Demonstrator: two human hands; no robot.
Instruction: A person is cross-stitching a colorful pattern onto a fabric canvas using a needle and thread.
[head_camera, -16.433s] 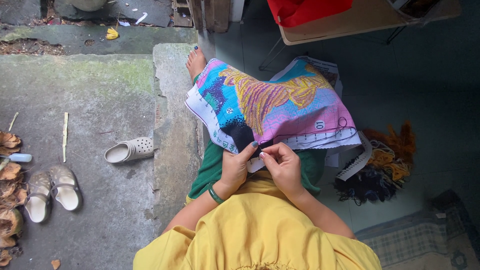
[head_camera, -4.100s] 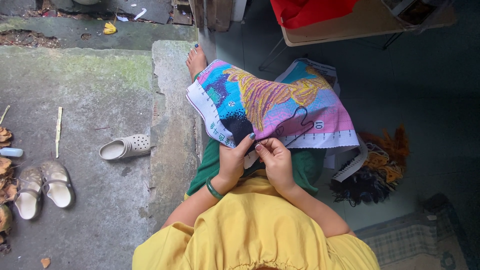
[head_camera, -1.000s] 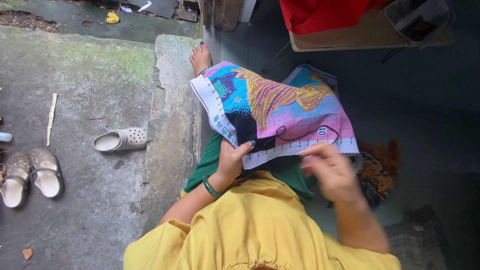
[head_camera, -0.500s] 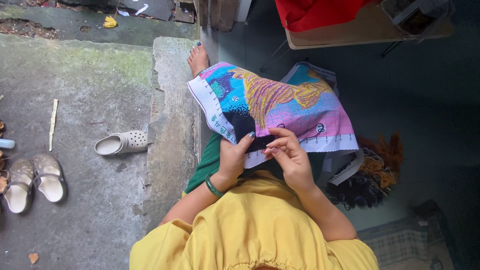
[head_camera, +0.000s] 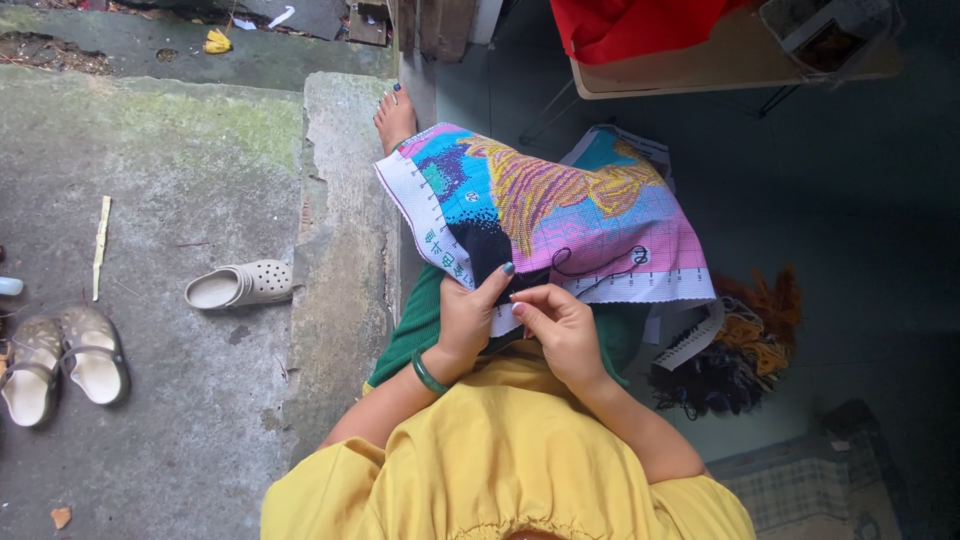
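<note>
Both hands meet at the near edge of the cross-stitch cloth (head_camera: 560, 215) draped over the person's lap. Left hand (head_camera: 468, 318) has its grip clenched on the dark patch of cloth, thumb up. Right hand (head_camera: 555, 325) pinches something too small to tell, beside the black thread (head_camera: 600, 272).

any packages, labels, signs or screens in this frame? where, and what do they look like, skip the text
No signs or screens.
Box: top right, on the wooden table; open, pale walls, dark inside.
Printed paper chart: under the far edge of the embroidery cloth; white sheet with a teal patch.
Printed border: white strip with small marks along the cloth's edge, beside the left hand and right hand.
</note>
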